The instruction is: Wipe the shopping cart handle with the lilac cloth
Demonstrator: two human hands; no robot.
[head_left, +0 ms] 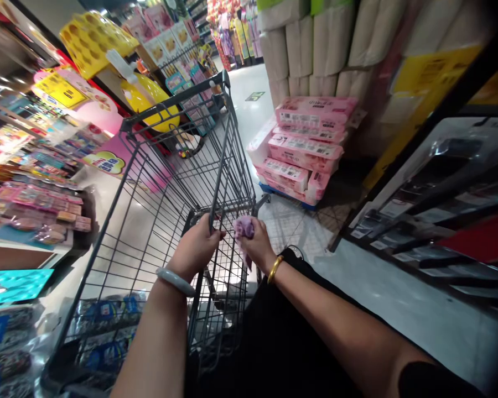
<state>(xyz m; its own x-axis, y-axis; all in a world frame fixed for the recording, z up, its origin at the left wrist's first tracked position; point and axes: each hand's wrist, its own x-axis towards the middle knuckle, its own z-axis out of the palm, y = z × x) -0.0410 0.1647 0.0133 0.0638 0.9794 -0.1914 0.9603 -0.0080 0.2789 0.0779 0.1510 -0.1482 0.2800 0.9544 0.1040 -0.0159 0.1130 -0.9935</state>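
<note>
A dark wire shopping cart (149, 182) stands tilted across the view, its basket showing bare wire and the floor through it. My left hand (197, 243), with a grey bangle at the wrist, is closed around the cart's top side rail. Just to its right, outside the basket, my right hand (258, 243) is closed on a crumpled purple cloth (244, 228). A gold bracelet circles that wrist. The cloth hangs beside the cart's wire side; whether it touches the wires I cannot tell.
Pink tissue packs (307, 149) are stacked on a low blue base right of the cart, before tall wrapped rolls (332, 38). A rack of hanging goods (440, 204) lines the right. Displays with packaged goods (37, 204) stand left. Pale floor (249, 99) runs ahead.
</note>
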